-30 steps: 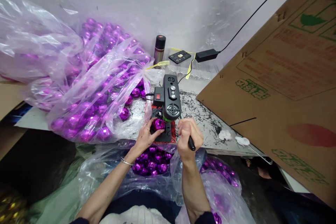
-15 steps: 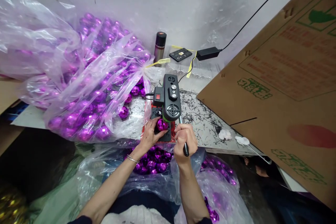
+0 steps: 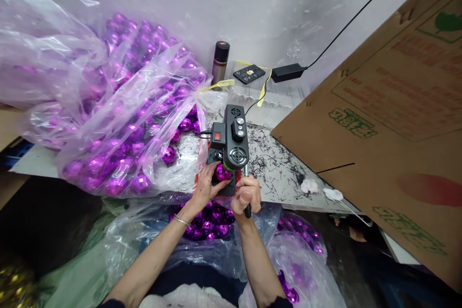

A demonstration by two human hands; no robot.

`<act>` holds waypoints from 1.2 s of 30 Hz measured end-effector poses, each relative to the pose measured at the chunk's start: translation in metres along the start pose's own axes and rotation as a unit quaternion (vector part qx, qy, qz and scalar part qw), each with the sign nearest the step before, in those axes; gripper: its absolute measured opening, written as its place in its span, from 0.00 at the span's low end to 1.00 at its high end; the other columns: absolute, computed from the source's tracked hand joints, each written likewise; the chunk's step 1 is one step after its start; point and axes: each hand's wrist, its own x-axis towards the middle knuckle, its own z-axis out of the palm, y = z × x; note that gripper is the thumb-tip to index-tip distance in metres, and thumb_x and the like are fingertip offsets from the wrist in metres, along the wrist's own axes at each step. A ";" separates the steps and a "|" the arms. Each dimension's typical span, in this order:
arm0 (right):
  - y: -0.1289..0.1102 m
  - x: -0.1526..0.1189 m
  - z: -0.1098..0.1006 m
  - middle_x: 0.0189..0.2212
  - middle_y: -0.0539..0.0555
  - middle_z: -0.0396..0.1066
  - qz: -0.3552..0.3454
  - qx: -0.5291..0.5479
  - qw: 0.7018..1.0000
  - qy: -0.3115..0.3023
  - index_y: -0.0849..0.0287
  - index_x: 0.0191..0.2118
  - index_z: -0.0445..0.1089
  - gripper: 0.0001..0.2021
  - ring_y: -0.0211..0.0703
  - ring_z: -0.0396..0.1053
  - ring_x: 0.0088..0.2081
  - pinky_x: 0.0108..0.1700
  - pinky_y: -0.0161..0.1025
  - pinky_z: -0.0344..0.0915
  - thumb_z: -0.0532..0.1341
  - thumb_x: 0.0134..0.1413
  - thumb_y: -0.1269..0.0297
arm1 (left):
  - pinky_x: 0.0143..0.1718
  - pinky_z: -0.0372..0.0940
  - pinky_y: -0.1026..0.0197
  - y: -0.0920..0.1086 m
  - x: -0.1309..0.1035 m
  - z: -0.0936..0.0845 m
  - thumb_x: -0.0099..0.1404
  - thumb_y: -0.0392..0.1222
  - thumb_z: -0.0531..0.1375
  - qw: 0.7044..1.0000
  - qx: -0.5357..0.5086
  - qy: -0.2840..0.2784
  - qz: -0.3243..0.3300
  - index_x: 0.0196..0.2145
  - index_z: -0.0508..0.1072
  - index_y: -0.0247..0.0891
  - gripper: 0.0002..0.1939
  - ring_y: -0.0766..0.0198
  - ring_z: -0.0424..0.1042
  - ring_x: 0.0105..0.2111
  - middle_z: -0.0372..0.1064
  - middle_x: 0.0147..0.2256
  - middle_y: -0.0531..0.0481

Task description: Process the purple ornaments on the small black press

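My left hand [image 3: 207, 184] grips a shiny purple faceted ball [image 3: 223, 172] between thumb and fingers. The ball sits under the front end of a small black bench drill press [image 3: 236, 137], whose head partly covers its top. Whether a bit touches the ball is hidden. My right hand [image 3: 247, 194] is wrapped round the black-ended lever handle [image 3: 248, 211] at the machine's right side. Below both hands lies an open plastic bag of more purple balls [image 3: 207, 227] at lap level.
A big clear bag of purple balls [image 3: 137, 106] fills the left. A black bottle [image 3: 220, 62], a phone [image 3: 249, 74] and a power adapter [image 3: 288, 72] lie along the wall. Black shavings [image 3: 267, 159] litter the white table. A cardboard box [image 3: 378, 120] leans in from the right.
My right hand has moved left and slightly down with the lever handle, which has swung closer in. My left hand and the ball hold nearly the same place.
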 end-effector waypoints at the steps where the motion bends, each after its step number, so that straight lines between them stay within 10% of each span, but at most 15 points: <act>1: 0.001 -0.001 0.000 0.27 0.48 0.67 -0.003 0.000 1.000 -0.001 0.53 0.31 0.63 0.18 0.39 0.65 0.28 0.38 0.44 0.70 0.50 0.78 0.63 | 0.58 0.75 0.44 0.000 0.000 0.000 0.73 0.50 0.70 1.000 -0.001 -0.002 -0.001 0.64 0.73 0.41 0.27 0.45 0.80 0.56 0.80 0.54 0.40; 18: -0.017 0.035 -0.007 0.25 0.47 0.64 0.016 -0.024 0.999 -0.044 0.52 0.28 0.58 0.21 0.38 0.64 0.26 0.31 0.40 0.61 0.50 0.78 0.65 | 0.61 0.74 0.40 0.000 0.002 0.000 0.72 0.51 0.71 0.999 -0.035 -0.003 0.029 0.65 0.71 0.40 0.29 0.44 0.80 0.58 0.80 0.57 0.38; 27: -0.032 0.046 -0.014 0.27 0.48 0.67 0.067 0.013 0.996 -0.061 0.55 0.27 0.63 0.20 0.37 0.69 0.30 0.32 0.38 0.63 0.53 0.77 0.68 | 0.62 0.75 0.40 0.006 -0.069 -0.069 0.75 0.56 0.67 0.993 0.005 0.023 0.115 0.70 0.65 0.41 0.34 0.43 0.78 0.63 0.76 0.63 0.33; 31: -0.025 0.033 -0.011 0.29 0.48 0.68 0.074 0.018 0.996 -0.044 0.55 0.28 0.65 0.20 0.37 0.69 0.30 0.31 0.38 0.63 0.53 0.77 0.67 | 0.61 0.75 0.43 -0.015 -0.026 -0.110 0.82 0.44 0.56 0.985 0.116 0.111 0.066 0.65 0.71 0.40 0.19 0.48 0.80 0.57 0.80 0.57 0.38; 36: -0.025 0.035 -0.013 0.29 0.49 0.69 0.072 0.010 0.996 -0.057 0.55 0.28 0.65 0.20 0.39 0.69 0.31 0.32 0.39 0.63 0.54 0.77 0.66 | 0.58 0.72 0.38 -0.034 0.045 -0.131 0.79 0.41 0.56 0.947 0.308 0.051 -0.077 0.60 0.77 0.34 0.18 0.39 0.77 0.55 0.78 0.59 0.30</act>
